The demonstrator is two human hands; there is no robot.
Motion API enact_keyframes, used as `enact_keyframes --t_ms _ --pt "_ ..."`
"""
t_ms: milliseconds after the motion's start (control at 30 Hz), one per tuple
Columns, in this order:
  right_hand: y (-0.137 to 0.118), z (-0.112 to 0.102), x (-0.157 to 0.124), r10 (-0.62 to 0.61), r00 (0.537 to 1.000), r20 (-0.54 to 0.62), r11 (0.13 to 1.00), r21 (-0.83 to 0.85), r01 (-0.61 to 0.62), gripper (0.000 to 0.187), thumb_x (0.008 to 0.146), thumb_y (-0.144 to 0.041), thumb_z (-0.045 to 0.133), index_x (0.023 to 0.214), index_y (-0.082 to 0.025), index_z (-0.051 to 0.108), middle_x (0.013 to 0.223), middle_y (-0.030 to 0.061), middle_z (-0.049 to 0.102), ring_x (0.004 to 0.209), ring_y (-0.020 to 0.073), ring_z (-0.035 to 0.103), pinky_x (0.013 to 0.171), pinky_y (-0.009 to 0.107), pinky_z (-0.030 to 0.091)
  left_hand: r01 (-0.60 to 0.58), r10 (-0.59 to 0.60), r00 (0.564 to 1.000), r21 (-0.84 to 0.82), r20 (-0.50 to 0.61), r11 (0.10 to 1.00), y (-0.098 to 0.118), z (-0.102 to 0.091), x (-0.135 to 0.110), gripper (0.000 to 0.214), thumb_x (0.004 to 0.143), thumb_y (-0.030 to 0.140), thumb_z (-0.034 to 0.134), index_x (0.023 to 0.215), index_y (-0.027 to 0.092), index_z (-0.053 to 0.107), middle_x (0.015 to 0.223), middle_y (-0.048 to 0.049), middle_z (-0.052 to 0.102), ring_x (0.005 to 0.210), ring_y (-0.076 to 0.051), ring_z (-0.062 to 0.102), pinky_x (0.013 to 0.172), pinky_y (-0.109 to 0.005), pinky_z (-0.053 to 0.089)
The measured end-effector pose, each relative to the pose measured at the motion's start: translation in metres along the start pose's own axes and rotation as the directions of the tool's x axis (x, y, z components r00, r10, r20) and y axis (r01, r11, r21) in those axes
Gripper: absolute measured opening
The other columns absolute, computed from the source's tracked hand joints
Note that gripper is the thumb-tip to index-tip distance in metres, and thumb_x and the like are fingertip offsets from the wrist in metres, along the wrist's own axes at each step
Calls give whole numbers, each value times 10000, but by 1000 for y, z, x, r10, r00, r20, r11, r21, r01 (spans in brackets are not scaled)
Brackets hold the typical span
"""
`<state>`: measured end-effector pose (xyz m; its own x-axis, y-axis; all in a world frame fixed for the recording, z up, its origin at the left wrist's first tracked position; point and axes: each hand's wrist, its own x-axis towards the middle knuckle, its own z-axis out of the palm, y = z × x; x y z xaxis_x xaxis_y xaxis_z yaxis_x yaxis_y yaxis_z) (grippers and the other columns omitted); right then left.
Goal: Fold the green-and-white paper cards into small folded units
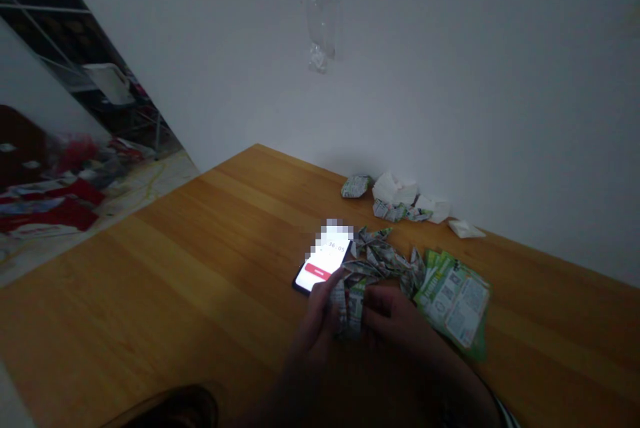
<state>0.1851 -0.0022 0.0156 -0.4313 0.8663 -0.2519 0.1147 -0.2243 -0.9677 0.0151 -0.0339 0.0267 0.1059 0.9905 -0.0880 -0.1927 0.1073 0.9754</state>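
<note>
My left hand point(320, 311) and my right hand point(395, 318) meet over the wooden table point(200, 268), both closed on a folded piece of printed paper point(350, 305). Just beyond my fingers lies a pile of several folded paper pieces point(383, 258). A lit phone point(325, 261) lies flat to the left of that pile, close to my left hand. A stack of green and white printed sheets point(455, 298) lies to the right of my right hand.
More folded and crumpled paper point(397, 198) sits near the white wall point(450, 95), with a small white piece point(466, 229) to its right. Red and white clutter point(55, 195) covers the floor at left. A dark object point(170, 408) shows at the table's near edge.
</note>
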Motion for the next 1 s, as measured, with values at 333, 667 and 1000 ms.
enact_keyframes --t_ms 333,667,1000 --pt "-19 4 -9 -119 991 61 937 -322 133 123 821 -124 507 792 -148 624 756 10 640 689 156 561 613 221 426 31 -26 994 -41 105 999 -2 -3 1 405 922 332 475 1317 256 530 1370 -62 530 1303 -269 414 1115 -395 269" --pt "-15 16 -16 -105 981 160 893 -420 164 182 897 -176 441 822 -173 607 787 18 628 704 154 569 649 234 425 13 -9 980 -17 201 1000 -4 1 1 372 898 356 523 1246 256 607 1315 -76 582 1284 -288 443 1121 -404 255" --pt "-12 23 -1 -77 996 -36 995 -58 75 204 876 -317 517 871 -140 618 691 4 598 569 129 554 520 222 434 237 -191 971 -476 145 847 -8 -4 16 432 842 302 623 1267 252 563 1120 -81 658 1111 -269 580 978 -417 422"
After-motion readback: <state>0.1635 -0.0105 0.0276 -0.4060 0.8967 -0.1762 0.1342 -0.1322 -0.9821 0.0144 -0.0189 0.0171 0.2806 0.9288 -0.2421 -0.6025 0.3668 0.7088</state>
